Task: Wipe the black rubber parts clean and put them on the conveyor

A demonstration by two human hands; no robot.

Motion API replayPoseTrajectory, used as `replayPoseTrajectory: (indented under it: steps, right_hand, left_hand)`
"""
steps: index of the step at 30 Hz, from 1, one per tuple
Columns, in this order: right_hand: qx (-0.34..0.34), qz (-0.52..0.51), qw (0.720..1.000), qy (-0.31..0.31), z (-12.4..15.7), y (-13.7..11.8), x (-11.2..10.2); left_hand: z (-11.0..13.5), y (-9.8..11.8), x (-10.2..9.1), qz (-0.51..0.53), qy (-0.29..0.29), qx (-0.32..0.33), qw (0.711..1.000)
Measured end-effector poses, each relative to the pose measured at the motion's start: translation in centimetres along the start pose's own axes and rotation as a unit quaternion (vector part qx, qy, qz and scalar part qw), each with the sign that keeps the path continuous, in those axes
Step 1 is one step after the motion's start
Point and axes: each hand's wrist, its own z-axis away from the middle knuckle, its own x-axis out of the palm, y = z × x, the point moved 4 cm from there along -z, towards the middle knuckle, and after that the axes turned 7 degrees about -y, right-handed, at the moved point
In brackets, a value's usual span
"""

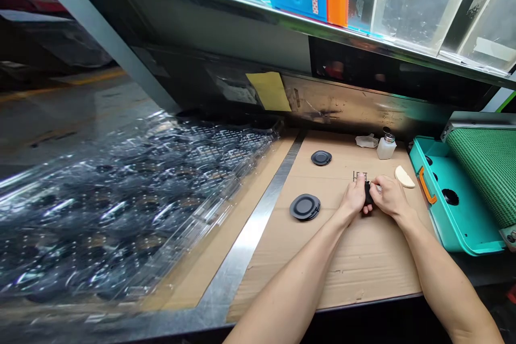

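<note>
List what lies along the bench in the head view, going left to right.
Clear plastic tray of dark parts → steel strip → stacked black discs → single black disc → left hand → held black part → right hand → cream curved piece → teal tray → green mat

Left hand [355, 196], right hand [389, 197], gripping black part [367, 193], over cardboard [342, 263], black disc [305, 207] beside

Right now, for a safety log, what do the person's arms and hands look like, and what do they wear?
The left hand and right hand are bare, without gloves; the left forearm and right forearm show no sleeves, watch or bracelet. No markings show.
</note>
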Motion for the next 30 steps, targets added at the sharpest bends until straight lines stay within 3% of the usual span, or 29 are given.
replayPoseTrajectory:
  steps: [4, 9, 15, 20, 26, 30]
  right_hand:
    - [-0.03, -0.008, 1.0, -0.003, -0.13, 0.19, -0.17]
    - [-0.016, 0.012, 0.999, -0.033, -0.01, 0.52, -0.16]
    - [-0.032, -0.007, 0.999, -0.006, -0.24, 0.05, -0.2]
    - [-0.033, -0.052, 0.997, -0.038, -0.16, 0.42, -0.24]
    - [-0.059, -0.009, 0.998, -0.01, -0.32, 0.24, 0.17]
    - [-0.047, 0.032, 0.998, -0.04, -0.31, 0.15, 0.13]
  left_hand:
    - [0.16, 0.07, 0.06, -0.006, 0.003, -0.004, 1.0]
    - [0.12, -0.14, 0.08, -0.02, 0.003, -0.01, 1.0]
    - [0.04, -0.47, 0.1, -0.047, 0.014, -0.019, 0.999]
    - [-0.06, -0.56, 0.0, 0.0, -0.009, 0.001, 1.0]
    - [-0.18, -0.55, -0.1, 0.014, 0.007, -0.005, 1.0]
    - [-0.14, -0.55, -0.12, 0.022, 0.008, -0.007, 1.0]
